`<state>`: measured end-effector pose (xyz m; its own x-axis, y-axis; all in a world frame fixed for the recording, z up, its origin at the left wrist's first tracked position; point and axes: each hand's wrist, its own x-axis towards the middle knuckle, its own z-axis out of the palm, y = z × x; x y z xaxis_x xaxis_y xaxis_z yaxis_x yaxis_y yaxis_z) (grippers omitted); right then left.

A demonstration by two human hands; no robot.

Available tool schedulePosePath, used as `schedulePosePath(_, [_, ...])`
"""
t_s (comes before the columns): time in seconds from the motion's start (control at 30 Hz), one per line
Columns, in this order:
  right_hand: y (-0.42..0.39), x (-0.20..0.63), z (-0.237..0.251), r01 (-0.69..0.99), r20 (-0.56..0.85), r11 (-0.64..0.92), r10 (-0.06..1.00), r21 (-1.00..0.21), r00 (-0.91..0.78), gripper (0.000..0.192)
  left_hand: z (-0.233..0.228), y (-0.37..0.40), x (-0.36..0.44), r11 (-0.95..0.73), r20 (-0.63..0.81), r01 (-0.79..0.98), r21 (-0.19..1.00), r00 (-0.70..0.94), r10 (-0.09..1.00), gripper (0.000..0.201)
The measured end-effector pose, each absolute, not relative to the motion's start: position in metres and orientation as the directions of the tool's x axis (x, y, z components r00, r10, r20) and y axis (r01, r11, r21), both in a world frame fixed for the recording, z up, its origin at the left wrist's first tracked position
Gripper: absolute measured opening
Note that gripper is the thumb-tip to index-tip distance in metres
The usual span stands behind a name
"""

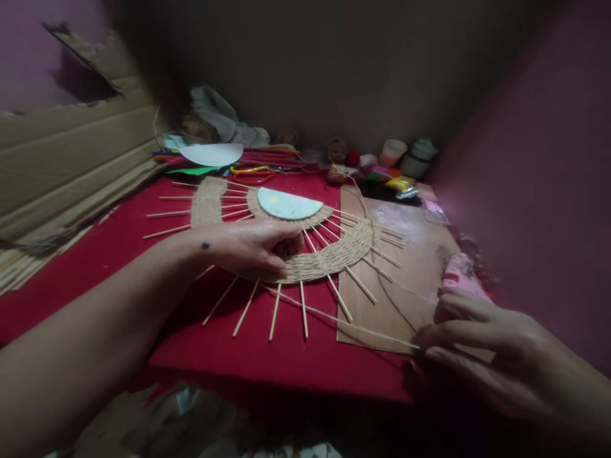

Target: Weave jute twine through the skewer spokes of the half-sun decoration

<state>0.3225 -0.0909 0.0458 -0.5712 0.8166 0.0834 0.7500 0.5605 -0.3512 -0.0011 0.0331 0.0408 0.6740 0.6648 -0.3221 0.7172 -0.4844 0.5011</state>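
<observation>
A half-round weaving (pixel 351 251) of tan twine on thin wooden sticks lies on the red cloth, its sticks spreading out like rays. Inside its inner band is a pale blue half-disc (pixel 289 203). My left hand (pixel 260 245) grips the wide outer band, thumb on top and fingers curled over the inner edge. My right hand (pixel 482 353), off to the right, pinches a strand of twine (pixel 344 321) between thumb and fingers. That strand runs straight from the band's lower edge. Another length of twine loops from the back over the band toward my right hand.
Under the weaving's right side lies a brown board (pixel 396 299) on the red cloth (pixel 214 356). Along the back are scissors (pixel 251 173), a white half-disc (pixel 212 154), twine balls (pixel 337 151), a cup (pixel 393 152) and a lidded jar (pixel 420 157). Cardboard (pixel 81 140) stands at left.
</observation>
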Motion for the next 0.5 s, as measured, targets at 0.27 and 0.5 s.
schedulePosePath(0.27, [-0.071,0.32,0.041,0.867,0.272,0.436,0.888,-0.241,-0.371,0.032,0.04,0.033,0.0,-0.428,-0.358,0.734,0.528,0.649,0.671,0.02])
schedulePosePath(0.5, [-0.059,0.323,0.023,0.955,0.182,0.163,0.976,-0.247,-0.119,0.023,0.043,0.032,0.004,-0.414,-0.372,0.743,0.526,0.639,0.674,0.02])
